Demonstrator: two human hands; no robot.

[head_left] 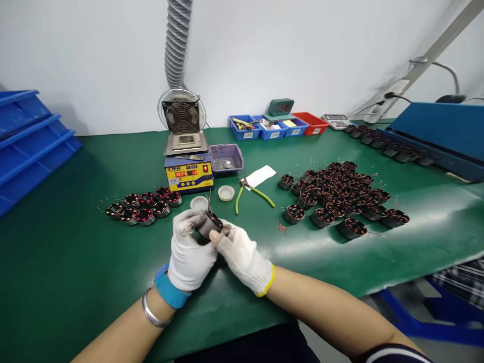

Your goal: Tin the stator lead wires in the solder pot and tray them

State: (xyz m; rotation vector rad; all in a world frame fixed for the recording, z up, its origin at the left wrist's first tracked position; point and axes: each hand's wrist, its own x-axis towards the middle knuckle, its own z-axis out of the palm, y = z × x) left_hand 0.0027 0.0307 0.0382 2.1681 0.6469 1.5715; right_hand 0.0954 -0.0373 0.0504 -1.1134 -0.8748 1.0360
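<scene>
A dark round motor stator (pixel 209 225) with copper windings is held tilted above the green table, between my two gloved hands. My left hand (pixel 191 252), in a white glove with a blue wrist strap below it, wraps around the stator's left side. At its lower right edge the fingers of my right hand (pixel 240 249) are pinched, and a bare fingertip shows there. Whether a wire lies in that pinch is hidden. Thin wires rise from the stator's top. Just behind the hands sit a small round dish (pixel 199 203) and a white lid (pixel 226 193).
Green-handled cutters (pixel 254 193) lie spread beside a paper slip (pixel 260 176). Many stators (pixel 333 189) crowd the right; several more (pixel 145 217) stand left. Behind are a yellow-blue solder pot (pixel 189 176), a purple tray (pixel 240 160) and small bins (pixel 245 133). Blue crates (pixel 34 146) stack far left.
</scene>
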